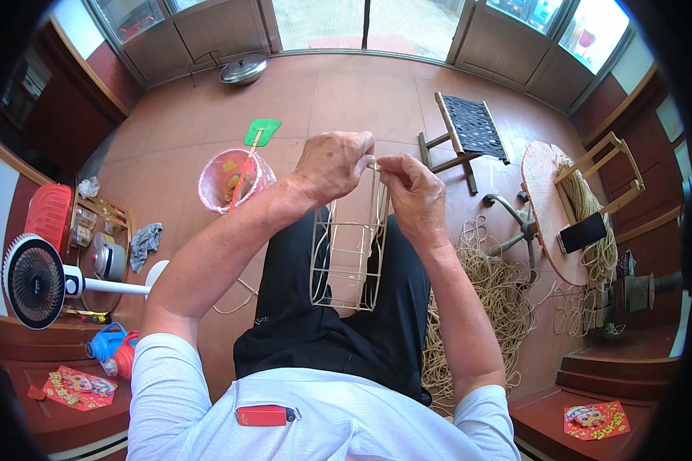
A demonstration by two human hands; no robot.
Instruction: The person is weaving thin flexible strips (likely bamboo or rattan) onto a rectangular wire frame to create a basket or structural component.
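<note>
An open, box-shaped wire frame [346, 271] wrapped in beige cord lies lengthwise between my thighs, its far end reaching up to my fingers. My left hand [334, 163] is closed in a pinch at that far end, its back turned up. Right beside it, my right hand [417, 196] pinches with thumb and forefinger, the fingertips of the two hands nearly touching. A short piece of thin beige cord [374, 166] shows between them. How it passes around the frame's end is hidden by my fingers.
A heap of loose beige cord [484, 315] lies by my right leg. Beyond it stand a board-topped swivel base [542, 207] and a folding stool [477, 127]. A pink-lined bin [207, 180] with a green fly swatter [264, 132] and a fan [34, 280] are at left.
</note>
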